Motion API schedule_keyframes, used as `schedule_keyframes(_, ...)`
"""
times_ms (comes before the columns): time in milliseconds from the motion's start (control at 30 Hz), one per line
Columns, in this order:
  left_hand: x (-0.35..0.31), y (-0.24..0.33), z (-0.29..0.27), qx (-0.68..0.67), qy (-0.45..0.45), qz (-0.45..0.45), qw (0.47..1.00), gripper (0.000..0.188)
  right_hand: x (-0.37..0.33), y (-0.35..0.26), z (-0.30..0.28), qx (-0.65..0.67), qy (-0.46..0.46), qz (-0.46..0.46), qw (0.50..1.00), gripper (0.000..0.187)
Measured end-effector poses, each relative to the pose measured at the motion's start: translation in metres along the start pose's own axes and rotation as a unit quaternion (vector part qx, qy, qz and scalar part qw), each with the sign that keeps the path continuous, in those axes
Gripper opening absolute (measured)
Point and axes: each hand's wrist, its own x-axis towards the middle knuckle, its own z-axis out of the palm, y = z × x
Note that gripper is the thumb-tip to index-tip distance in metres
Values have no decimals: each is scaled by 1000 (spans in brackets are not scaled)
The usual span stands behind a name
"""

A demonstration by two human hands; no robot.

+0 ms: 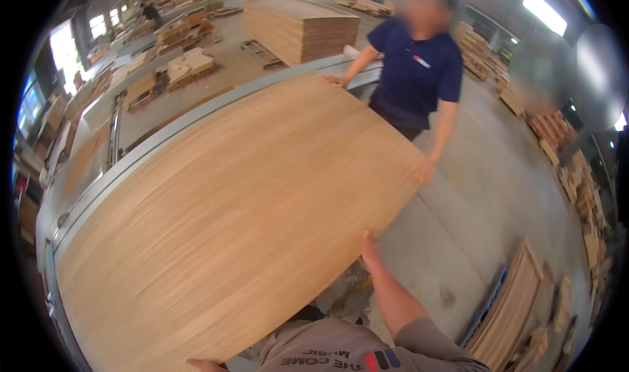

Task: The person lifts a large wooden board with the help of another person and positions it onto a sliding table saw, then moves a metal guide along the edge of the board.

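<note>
Gripping the near edge of a big wooden sheet (223, 221), the right hand (370, 249) has its fingers hooked under the rim, thumb on top. Down at the lower edge of the view the left hand (204, 365) touches the sheet's near corner; how its fingers are set cannot be told. At the far end, a co-worker (419, 71) in a dark shirt holds the sheet with both hands. It lies tilted over a grey metal table (131, 152).
</note>
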Motion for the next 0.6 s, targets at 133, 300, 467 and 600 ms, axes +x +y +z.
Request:
schedule_keyframes(133, 3, -21, 24, -24, 19, -22, 999, 77, 51, 3, 10, 89, -33, 88, 992, 61)
schedule_keyframes(300, -25, -27, 77, -16, 67, -88, 994, 82, 107, 25, 8, 156, -30, 98, 982, 54)
schedule_keyframes(467, -35, -74, 93, -18, 14, -76, 997, 81, 134, -3, -17, 170, -21, 118, 978, 60)
schedule_keyframes(600, -90, -73, 138, -36, 6, -55, 998, 77, 178, 19, -31, 242, -45, 75, 966, 61)
